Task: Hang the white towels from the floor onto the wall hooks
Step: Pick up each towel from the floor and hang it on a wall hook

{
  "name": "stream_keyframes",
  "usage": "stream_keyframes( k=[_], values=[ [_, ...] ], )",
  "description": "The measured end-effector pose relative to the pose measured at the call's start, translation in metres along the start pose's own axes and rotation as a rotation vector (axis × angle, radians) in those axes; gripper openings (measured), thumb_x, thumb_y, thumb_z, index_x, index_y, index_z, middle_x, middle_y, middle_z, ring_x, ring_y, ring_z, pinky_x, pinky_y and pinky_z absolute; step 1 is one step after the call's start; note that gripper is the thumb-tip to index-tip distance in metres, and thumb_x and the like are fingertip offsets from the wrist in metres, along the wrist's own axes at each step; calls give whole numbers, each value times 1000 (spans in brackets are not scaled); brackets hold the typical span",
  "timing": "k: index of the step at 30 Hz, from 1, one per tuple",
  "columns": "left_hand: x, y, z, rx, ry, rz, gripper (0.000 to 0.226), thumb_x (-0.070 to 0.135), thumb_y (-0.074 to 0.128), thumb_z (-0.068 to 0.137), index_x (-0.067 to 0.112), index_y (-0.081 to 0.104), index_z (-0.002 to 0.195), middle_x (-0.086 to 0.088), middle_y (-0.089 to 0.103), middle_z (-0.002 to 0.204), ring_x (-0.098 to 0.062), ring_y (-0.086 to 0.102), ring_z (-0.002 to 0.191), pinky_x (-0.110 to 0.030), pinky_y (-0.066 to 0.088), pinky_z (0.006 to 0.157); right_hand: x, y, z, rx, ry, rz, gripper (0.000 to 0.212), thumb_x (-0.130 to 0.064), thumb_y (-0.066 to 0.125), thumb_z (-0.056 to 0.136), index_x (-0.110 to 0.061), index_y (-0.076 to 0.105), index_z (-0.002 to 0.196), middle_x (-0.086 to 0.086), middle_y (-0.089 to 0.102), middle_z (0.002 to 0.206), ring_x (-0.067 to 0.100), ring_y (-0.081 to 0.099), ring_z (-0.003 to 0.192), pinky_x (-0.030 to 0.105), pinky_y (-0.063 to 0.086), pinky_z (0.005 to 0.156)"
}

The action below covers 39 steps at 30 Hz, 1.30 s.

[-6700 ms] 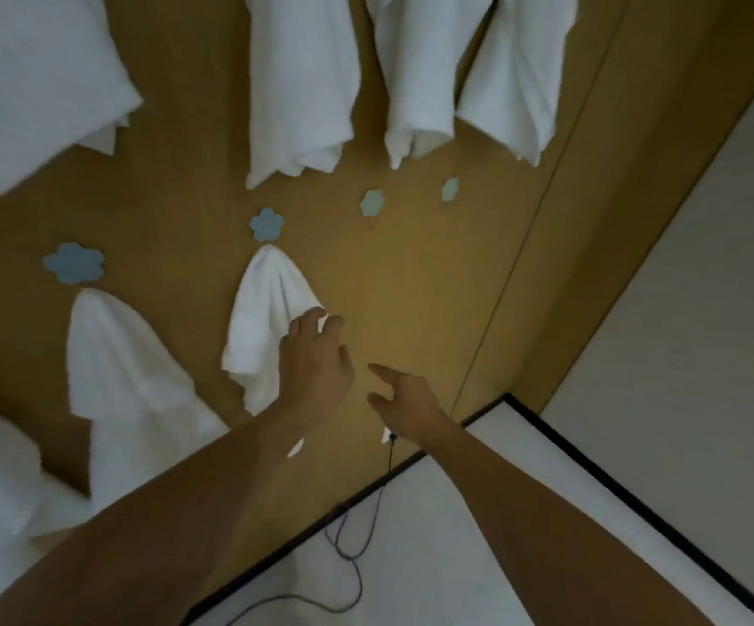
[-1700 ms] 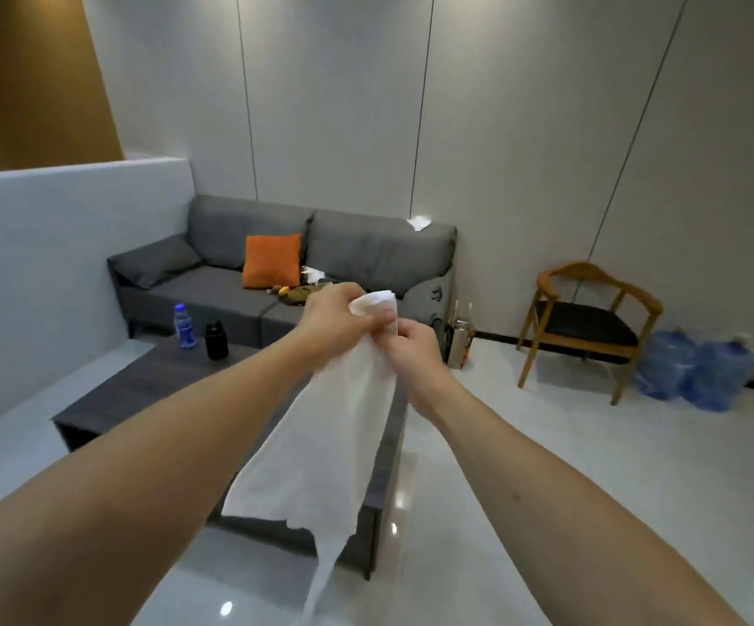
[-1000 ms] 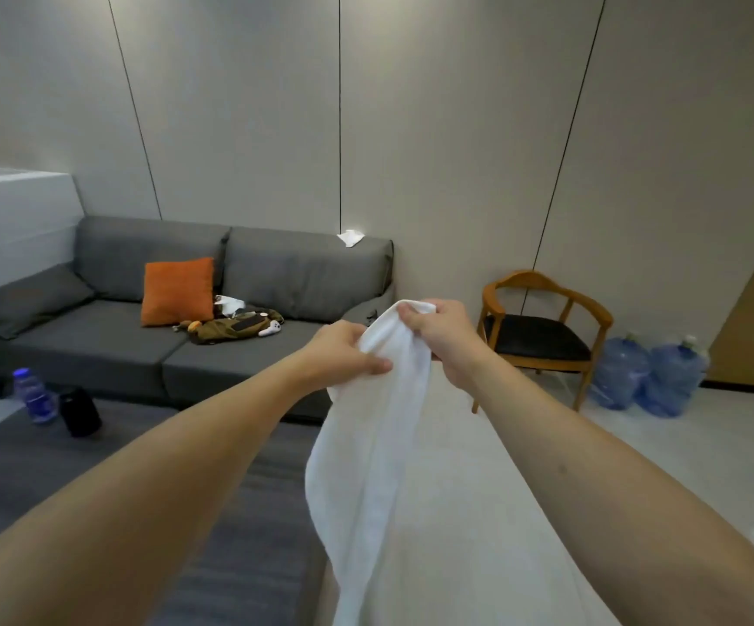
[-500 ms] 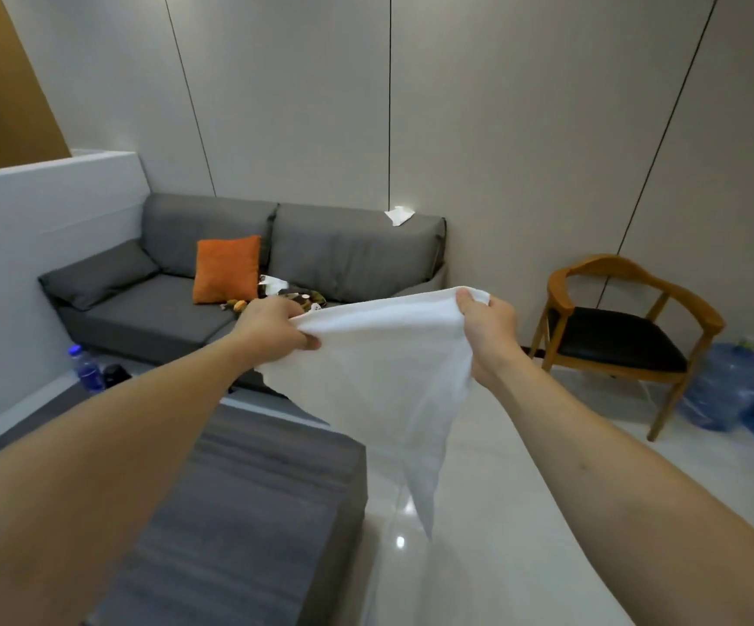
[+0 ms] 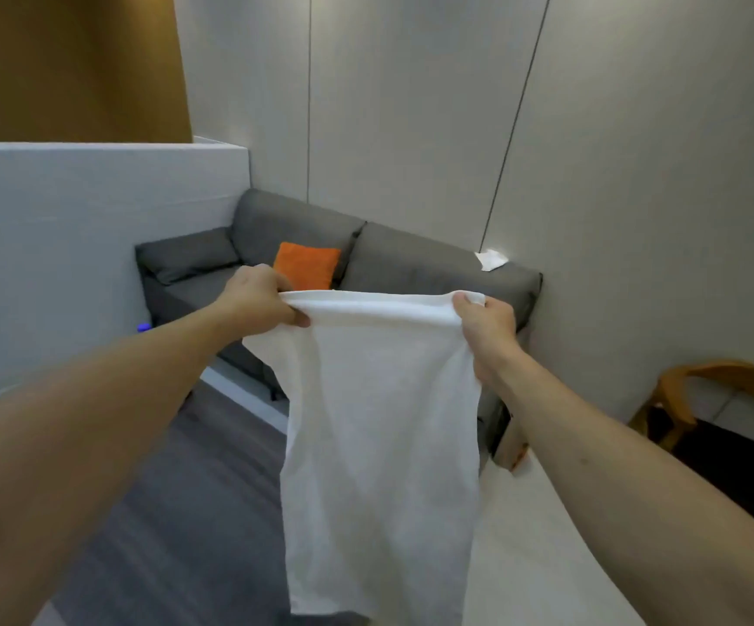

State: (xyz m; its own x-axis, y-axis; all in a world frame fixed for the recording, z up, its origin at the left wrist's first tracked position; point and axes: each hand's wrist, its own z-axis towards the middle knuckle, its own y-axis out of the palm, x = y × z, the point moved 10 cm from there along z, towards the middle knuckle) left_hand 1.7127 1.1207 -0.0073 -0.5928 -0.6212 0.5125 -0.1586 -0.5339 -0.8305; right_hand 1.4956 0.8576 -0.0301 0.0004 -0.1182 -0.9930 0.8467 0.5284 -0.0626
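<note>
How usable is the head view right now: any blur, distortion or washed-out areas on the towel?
Head view: soft overall, wide-angle bending of the wall seams, frame tilted. The white towel is nearly washed out with faint folds. The left hand and right hand stay readable; forearms blur near the lens.

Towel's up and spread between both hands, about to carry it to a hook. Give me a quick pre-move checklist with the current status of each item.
1. Left hand gripping the top edge of the white towel: ok.
2. Right hand gripping the other top corner: ok.
3. Top edge pulled out straight between the hands: ok.
4. Towel hanging free, off the floor: cannot tell, the bottom hem leaves the frame.
5. Free wall hook in view: not ok, only the grey sofa corner and wall panels show.
</note>
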Motion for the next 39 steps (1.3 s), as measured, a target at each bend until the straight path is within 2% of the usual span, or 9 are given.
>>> stream_keyframes(
  k=[5, 10, 12, 16, 20, 23, 26, 33, 39],
  values=[
    [-104, -57, 45, 108, -191, 61, 24, 37, 87, 65, 20, 70, 68, 2, 64, 66, -15, 57, 67, -24, 36, 51, -1, 143, 56, -186, 17, 10, 14, -25, 64, 92, -15, 71, 97, 5, 72, 98, 23, 68, 93, 40, 57, 84],
    [-183, -162, 64, 369, -355, 174, 11, 34, 77, 80, 24, 74, 78, -2, 68, 80, -23, 60, 78, -30, 44, 66, -31, 271, 100, -358, -57, 13, 10, -24, 67, 91, -17, 73, 89, 1, 72, 84, 16, 69, 75, 28, 57, 64],
    [-196, -204, 61, 491, -379, 241, 11, 34, 74, 82, 23, 76, 83, -7, 71, 87, -28, 61, 83, -32, 48, 70, -55, 311, 111, -419, -127, 18, 13, -25, 71, 89, -21, 71, 77, -5, 68, 74, 9, 63, 64, 20, 50, 55],
    [-199, -258, 42, 681, -403, 331, 18, 35, 72, 84, 22, 78, 94, -10, 73, 93, -30, 63, 87, -28, 40, 68, -85, 368, 116, -534, -227, 38, 18, -27, 76, 86, -23, 72, 69, -13, 69, 65, 3, 61, 63, 20, 50, 57],
    [-197, -270, 9, 755, -455, 407, 17, 33, 73, 83, 23, 79, 96, -11, 74, 97, -31, 64, 90, -29, 36, 67, -82, 398, 108, -657, -254, 39, 19, -33, 80, 80, -15, 74, 78, 5, 74, 83, 18, 67, 78, 35, 54, 73],
    [-196, -253, -22, 744, -509, 418, 14, 34, 72, 84, 26, 79, 94, -7, 74, 98, -29, 62, 94, -29, 36, 69, -60, 404, 101, -751, -242, 12, 18, -28, 80, 81, -11, 74, 81, 13, 74, 88, 21, 64, 77, 39, 52, 75],
    [-190, -212, -56, 755, -581, 397, 10, 32, 72, 87, 27, 79, 93, -2, 74, 95, -17, 56, 84, -27, 36, 68, -27, 398, 90, -836, -276, -109, 10, -22, 73, 86, -16, 73, 78, 1, 67, 75, 15, 55, 71, 31, 44, 67],
    [-167, -55, -154, 712, -859, 290, 19, 13, 65, 86, 28, 78, 88, 6, 73, 89, -14, 59, 81, -26, 43, 70, 92, 337, 73, -1007, -278, -308, 9, -11, 68, 89, -14, 76, 87, 2, 68, 79, 13, 57, 72, 28, 43, 65],
    [-151, 112, -222, 460, -1071, 255, 16, 15, 67, 88, 23, 79, 95, -1, 75, 91, -16, 60, 76, -27, 45, 69, 226, 263, 63, -1127, -166, -511, 18, -11, 68, 88, -24, 74, 77, -8, 65, 69, 10, 57, 64, 21, 42, 55]
  ],
)
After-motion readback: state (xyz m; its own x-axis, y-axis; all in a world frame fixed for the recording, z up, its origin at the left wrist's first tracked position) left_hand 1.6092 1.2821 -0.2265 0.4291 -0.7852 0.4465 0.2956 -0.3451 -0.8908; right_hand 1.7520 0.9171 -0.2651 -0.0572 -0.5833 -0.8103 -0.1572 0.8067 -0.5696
